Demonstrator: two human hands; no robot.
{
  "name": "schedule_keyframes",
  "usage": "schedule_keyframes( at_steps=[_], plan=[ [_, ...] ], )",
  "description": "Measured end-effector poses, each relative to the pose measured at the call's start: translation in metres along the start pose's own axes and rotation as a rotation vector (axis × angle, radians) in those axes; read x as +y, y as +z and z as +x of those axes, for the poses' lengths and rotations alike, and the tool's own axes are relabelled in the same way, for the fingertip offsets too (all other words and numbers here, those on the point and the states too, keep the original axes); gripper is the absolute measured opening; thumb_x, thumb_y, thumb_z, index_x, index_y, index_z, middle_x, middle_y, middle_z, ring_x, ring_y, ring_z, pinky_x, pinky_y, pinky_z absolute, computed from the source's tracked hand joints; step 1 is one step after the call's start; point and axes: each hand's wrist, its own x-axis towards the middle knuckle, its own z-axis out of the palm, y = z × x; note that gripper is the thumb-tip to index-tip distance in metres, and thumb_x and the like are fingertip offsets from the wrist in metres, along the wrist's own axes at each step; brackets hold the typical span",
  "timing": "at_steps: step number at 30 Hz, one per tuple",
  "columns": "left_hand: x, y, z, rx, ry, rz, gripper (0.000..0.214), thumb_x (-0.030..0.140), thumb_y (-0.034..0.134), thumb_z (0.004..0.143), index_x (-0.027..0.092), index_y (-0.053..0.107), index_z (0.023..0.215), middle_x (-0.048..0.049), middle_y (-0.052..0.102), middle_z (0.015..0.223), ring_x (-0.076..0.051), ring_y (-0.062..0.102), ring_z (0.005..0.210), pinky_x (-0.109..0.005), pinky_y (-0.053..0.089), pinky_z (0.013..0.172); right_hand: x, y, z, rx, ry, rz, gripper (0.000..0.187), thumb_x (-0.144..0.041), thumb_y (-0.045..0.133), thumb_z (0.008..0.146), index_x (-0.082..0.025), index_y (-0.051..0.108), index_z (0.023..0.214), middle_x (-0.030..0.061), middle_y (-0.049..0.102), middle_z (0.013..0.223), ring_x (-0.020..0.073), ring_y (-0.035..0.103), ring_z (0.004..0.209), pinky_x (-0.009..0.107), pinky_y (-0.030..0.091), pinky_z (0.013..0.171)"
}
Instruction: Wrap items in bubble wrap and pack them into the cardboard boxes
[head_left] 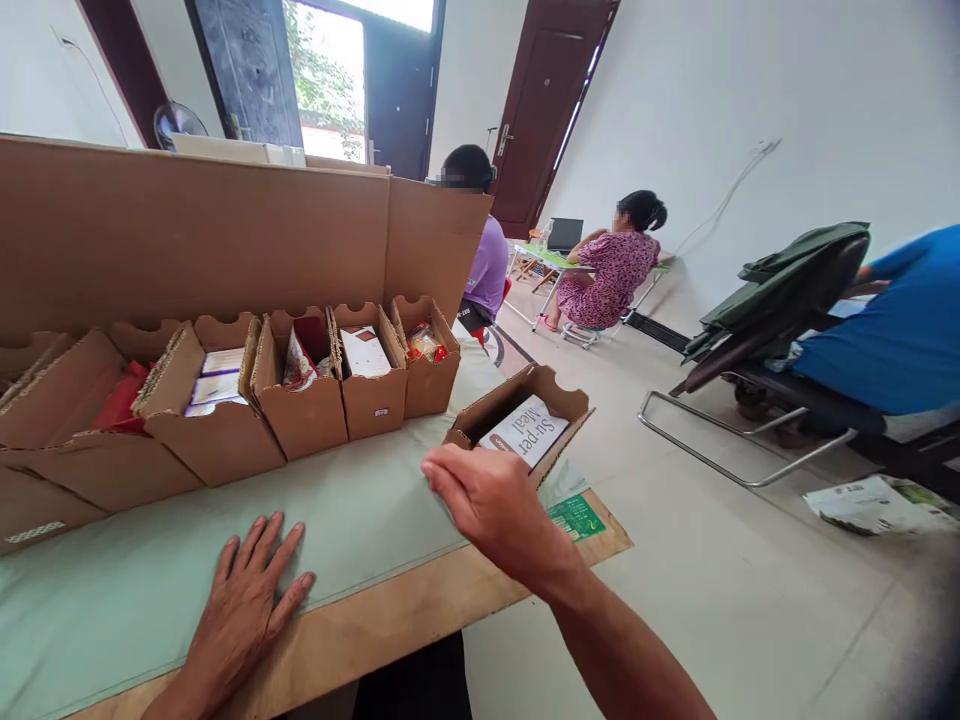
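Note:
My left hand lies flat and open on the pale green cloth, fingers spread, holding nothing. My right hand is closed on the near edge of a small open cardboard box at the table's right end. Inside that box lies a white packet printed "Super Meal". Behind my hands stands a row of several similar small cardboard boxes with packets in them.
A tall cardboard wall backs the row of boxes. A green leaflet lies at the table's right corner. Two people sit at a small table farther back. A person in blue sits on a chair at right. Papers lie on the floor.

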Motion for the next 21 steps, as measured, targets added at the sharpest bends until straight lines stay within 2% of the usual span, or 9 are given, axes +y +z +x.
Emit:
schedule_keyframes(
  at_steps=[1, 3, 6, 8, 10, 12, 16, 18, 21],
  plan=[
    [0.0, -0.001, -0.001, 0.032, -0.006, -0.021, 0.062, 0.053, 0.04, 0.094, 0.018, 0.062, 0.14, -0.017, 0.05, 0.155, -0.038, 0.037, 0.148, -0.062, 0.024, 0.119, 0.001, -0.004, -0.01, 0.141, -0.044, 0.116, 0.027, -0.031, 0.051, 0.103, -0.025, 0.073, 0.09, 0.0019, 0.074, 0.076, 0.018, 0.068, 0.066, 0.03, 0.049, 0.066],
    [0.005, -0.006, -0.004, 0.119, -0.02, -0.082, 0.06, 0.052, 0.039, 0.096, 0.017, 0.062, 0.139, -0.019, 0.049, 0.154, -0.039, 0.034, 0.15, -0.063, 0.026, 0.119, 0.018, -0.014, -0.028, 0.464, 0.035, 0.243, 0.019, -0.033, 0.059, 0.099, -0.028, 0.075, 0.092, 0.0012, 0.075, 0.081, 0.0195, 0.069, 0.071, 0.034, 0.053, 0.073],
    [0.027, -0.023, -0.004, 0.198, -0.028, -0.251, 0.057, 0.05, 0.043, 0.097, 0.021, 0.055, 0.145, -0.0163, 0.041, 0.16, -0.037, 0.03, 0.152, -0.062, 0.03, 0.119, 0.079, -0.023, -0.042, 0.842, 0.332, 0.293, 0.015, -0.036, 0.065, 0.093, -0.026, 0.076, 0.096, 0.0034, 0.076, 0.091, 0.0222, 0.07, 0.085, 0.039, 0.054, 0.085],
    [0.055, -0.035, 0.001, 0.144, -0.019, -0.42, 0.058, 0.047, 0.049, 0.097, 0.027, 0.047, 0.151, -0.0115, 0.034, 0.165, -0.035, 0.033, 0.151, -0.059, 0.036, 0.117, 0.131, -0.016, -0.044, 0.991, 0.464, 0.439, 0.026, -0.043, 0.066, 0.087, -0.022, 0.073, 0.099, 0.0056, 0.075, 0.098, 0.0227, 0.069, 0.094, 0.039, 0.053, 0.087],
    [0.092, -0.044, 0.01, 0.022, 0.01, -0.61, 0.063, 0.043, 0.052, 0.096, 0.029, 0.038, 0.156, -0.0094, 0.028, 0.168, -0.033, 0.035, 0.151, -0.055, 0.043, 0.115, 0.176, 0.004, -0.043, 0.958, 0.654, 0.63, 0.043, -0.056, 0.071, 0.075, -0.02, 0.07, 0.099, 0.0066, 0.074, 0.103, 0.0237, 0.068, 0.101, 0.038, 0.051, 0.088],
    [0.134, -0.047, 0.022, -0.099, 0.058, -0.782, 0.074, 0.037, 0.057, 0.093, 0.027, 0.027, 0.161, -0.0101, 0.023, 0.17, -0.034, 0.029, 0.153, -0.055, 0.038, 0.119, 0.206, 0.032, -0.039, 0.833, 0.797, 0.778, 0.06, -0.071, 0.066, 0.07, -0.019, 0.069, 0.099, 0.0091, 0.075, 0.104, 0.0268, 0.068, 0.104, 0.039, 0.052, 0.085],
    [0.197, -0.039, 0.052, -0.307, 0.052, -1.009, 0.097, 0.033, 0.065, 0.085, 0.02, 0.01, 0.164, -0.014, 0.01, 0.172, -0.036, 0.015, 0.157, -0.057, 0.026, 0.124, 0.21, 0.085, -0.038, 0.682, 0.822, 0.937, 0.082, -0.09, 0.049, 0.068, -0.018, 0.07, 0.102, 0.0143, 0.076, 0.109, 0.0321, 0.069, 0.106, 0.043, 0.055, 0.082],
    [0.205, -0.034, 0.066, -0.26, 0.001, -1.059, 0.101, 0.037, 0.066, 0.085, 0.017, 0.007, 0.164, -0.0163, 0.006, 0.172, -0.038, 0.012, 0.157, -0.058, 0.024, 0.125, 0.197, 0.103, -0.042, 0.652, 0.806, 0.987, 0.086, -0.091, 0.044, 0.071, -0.018, 0.07, 0.109, 0.0145, 0.074, 0.118, 0.0323, 0.067, 0.114, 0.043, 0.054, 0.087],
    [0.192, -0.027, 0.074, -0.062, -0.054, -1.06, 0.101, 0.039, 0.065, 0.086, 0.018, 0.005, 0.164, -0.0179, 0.011, 0.171, -0.038, 0.014, 0.157, -0.059, 0.024, 0.124, 0.177, 0.117, -0.052, 0.618, 0.782, 1.071, 0.082, -0.089, 0.042, 0.078, -0.02, 0.07, 0.114, 0.0132, 0.072, 0.126, 0.0312, 0.062, 0.123, 0.042, 0.054, 0.09]
  ],
)
